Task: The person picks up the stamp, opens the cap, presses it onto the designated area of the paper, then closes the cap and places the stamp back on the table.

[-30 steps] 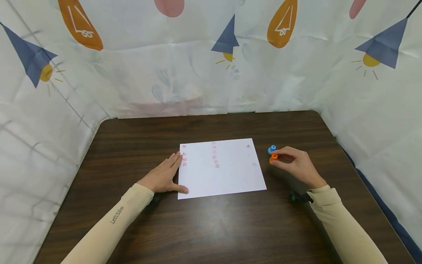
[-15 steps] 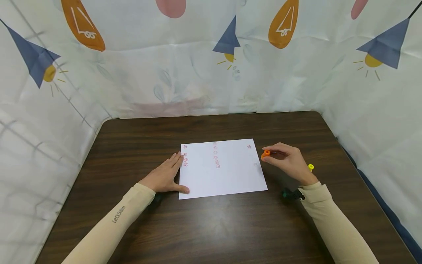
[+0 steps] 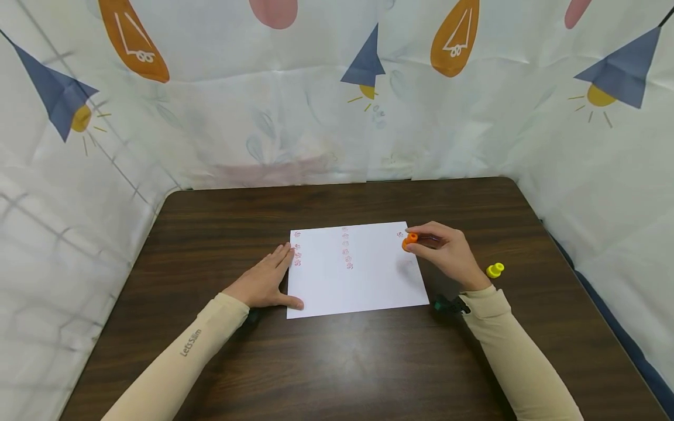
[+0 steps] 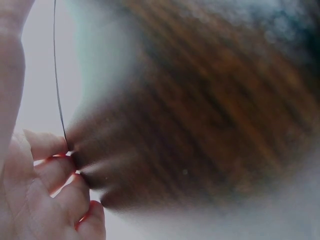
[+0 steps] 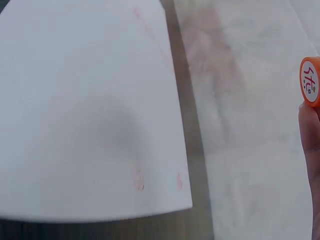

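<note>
Pinched between the thumb and fingers of my right hand (image 3: 446, 252) is a small orange stamp (image 3: 410, 242), held over the right side of a white paper sheet (image 3: 363, 289). In the right wrist view the round face of the stamp (image 5: 310, 81) shows a red design on white. Small red prints run in columns at the left and middle of the sheet, with one near its top right corner. My left hand (image 3: 263, 282) lies flat across the sheet's left edge, fingers straight and thumb apart. In the left wrist view its fingers (image 4: 70, 200) rest along the paper's edge.
A yellow stamp (image 3: 495, 270) stands on the dark wood table (image 3: 337, 362), just right of my right wrist. White patterned cloth (image 3: 295, 117) hangs around the table's back and sides.
My right hand has carried the orange stamp leftward from beside the sheet to over it. The yellow stamp has come into view behind the hand; the blue one is now out of sight. The left hand stays put.
</note>
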Motion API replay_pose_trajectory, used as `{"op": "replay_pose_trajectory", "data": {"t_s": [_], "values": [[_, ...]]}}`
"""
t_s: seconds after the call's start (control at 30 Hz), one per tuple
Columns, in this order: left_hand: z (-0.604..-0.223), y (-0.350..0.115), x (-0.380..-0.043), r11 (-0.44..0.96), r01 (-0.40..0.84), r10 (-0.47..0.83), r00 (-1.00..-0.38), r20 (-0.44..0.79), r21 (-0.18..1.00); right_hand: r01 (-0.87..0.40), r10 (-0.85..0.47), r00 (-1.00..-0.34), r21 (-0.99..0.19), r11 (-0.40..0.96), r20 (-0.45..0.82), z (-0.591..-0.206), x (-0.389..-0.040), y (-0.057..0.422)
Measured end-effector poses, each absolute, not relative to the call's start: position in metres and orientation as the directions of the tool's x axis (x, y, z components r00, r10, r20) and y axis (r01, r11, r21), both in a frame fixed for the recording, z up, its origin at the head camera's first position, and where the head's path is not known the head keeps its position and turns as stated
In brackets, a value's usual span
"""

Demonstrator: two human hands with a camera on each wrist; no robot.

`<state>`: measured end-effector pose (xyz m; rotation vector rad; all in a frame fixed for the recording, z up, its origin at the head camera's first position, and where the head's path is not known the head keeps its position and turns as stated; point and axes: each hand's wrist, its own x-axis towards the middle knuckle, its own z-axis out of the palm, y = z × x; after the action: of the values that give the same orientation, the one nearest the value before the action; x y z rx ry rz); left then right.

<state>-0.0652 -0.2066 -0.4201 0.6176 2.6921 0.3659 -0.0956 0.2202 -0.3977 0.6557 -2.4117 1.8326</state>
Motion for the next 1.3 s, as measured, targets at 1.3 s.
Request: {"op": "replay_pose_trajectory", "data": {"t_s": [1.3], "values": [[-0.42, -0.205, -0.067, 0.881, 0.371, 0.451, -0.846, -0.284, 0.295, -0.326, -0.311, -0.897, -0.945, -0.017, 0.315, -0.396, -0.114, 0.168]]}}
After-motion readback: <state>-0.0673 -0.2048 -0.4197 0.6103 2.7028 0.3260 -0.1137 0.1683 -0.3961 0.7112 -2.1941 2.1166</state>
